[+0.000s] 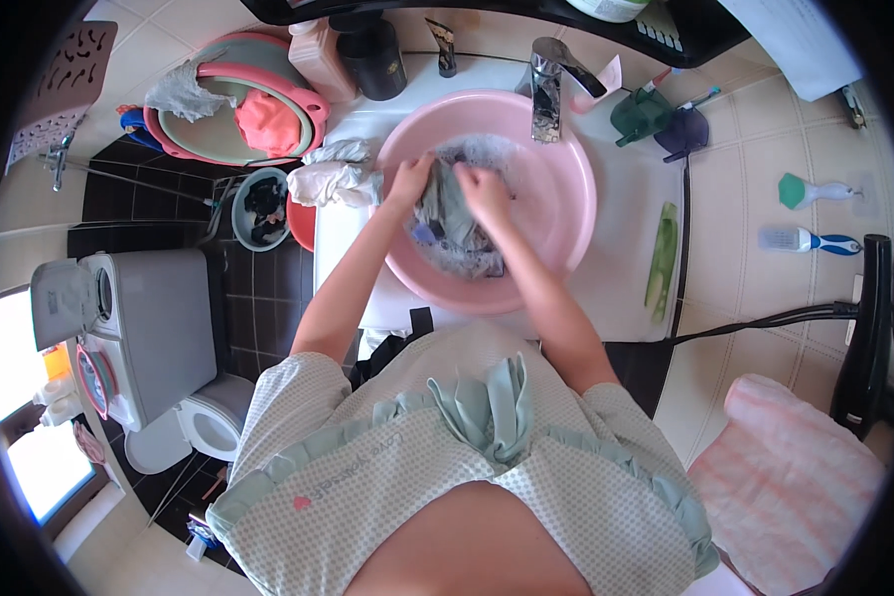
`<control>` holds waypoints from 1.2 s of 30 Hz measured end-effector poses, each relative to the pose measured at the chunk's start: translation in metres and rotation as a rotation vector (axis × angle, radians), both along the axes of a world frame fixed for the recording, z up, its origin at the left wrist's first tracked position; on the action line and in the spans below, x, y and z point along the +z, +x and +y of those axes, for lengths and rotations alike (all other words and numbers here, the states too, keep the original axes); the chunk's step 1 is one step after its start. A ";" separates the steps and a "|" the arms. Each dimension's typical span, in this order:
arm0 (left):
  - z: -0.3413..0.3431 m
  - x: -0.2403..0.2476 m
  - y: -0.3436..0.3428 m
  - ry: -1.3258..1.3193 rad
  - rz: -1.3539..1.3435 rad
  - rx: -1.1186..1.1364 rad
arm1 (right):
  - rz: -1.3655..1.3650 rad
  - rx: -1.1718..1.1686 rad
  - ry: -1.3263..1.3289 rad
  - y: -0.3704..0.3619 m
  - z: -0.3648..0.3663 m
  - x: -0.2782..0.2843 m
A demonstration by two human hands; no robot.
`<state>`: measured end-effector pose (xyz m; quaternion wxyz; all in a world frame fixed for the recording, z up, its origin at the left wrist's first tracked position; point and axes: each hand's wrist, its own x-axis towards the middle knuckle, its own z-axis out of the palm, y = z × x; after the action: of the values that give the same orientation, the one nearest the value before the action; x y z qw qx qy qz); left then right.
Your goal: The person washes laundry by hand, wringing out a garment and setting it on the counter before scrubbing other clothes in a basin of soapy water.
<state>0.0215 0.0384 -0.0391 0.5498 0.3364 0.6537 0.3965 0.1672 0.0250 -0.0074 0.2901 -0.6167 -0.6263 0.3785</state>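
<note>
A wide pink basin (574, 214) stands in front of me on the white washstand, with sudsy water (482, 151) in it. Over the water, a wet greyish garment (449, 211) hangs between my two hands, its lower part down in the suds. My left hand (412, 181) is closed on its left side, near the basin's left rim. My right hand (483, 193) grips the same garment on the right, fingers curled in. What kind of garment it is cannot be made out. Beside the basin's left rim lies a bunched white cloth (336, 183).
The tap (546, 94) reaches over the basin's far right rim. Bottles (370, 58) and nested tubs (313, 111) stand at the far left. A green packet (661, 260) lies right of the basin, cups with toothbrushes (646, 114) behind it. On the floor sits a bucket of dark clothes (261, 211).
</note>
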 end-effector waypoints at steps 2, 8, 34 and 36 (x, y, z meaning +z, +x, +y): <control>0.005 0.004 -0.004 0.041 -0.010 0.042 | -0.043 -0.027 0.004 0.031 0.023 -0.020; -0.020 -0.016 -0.018 0.452 0.568 -0.301 | -0.308 -0.077 0.472 0.054 0.025 -0.028; -0.034 0.014 -0.004 0.431 0.127 -0.432 | 0.065 0.492 0.031 0.055 0.013 0.006; -0.035 0.025 -0.005 0.460 0.306 -0.500 | 0.009 0.475 0.038 0.062 0.014 0.013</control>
<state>0.0167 0.0033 -0.0146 0.4355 0.6557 0.5200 0.3316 0.2291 0.0389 0.0059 0.2074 -0.4446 -0.7596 0.4271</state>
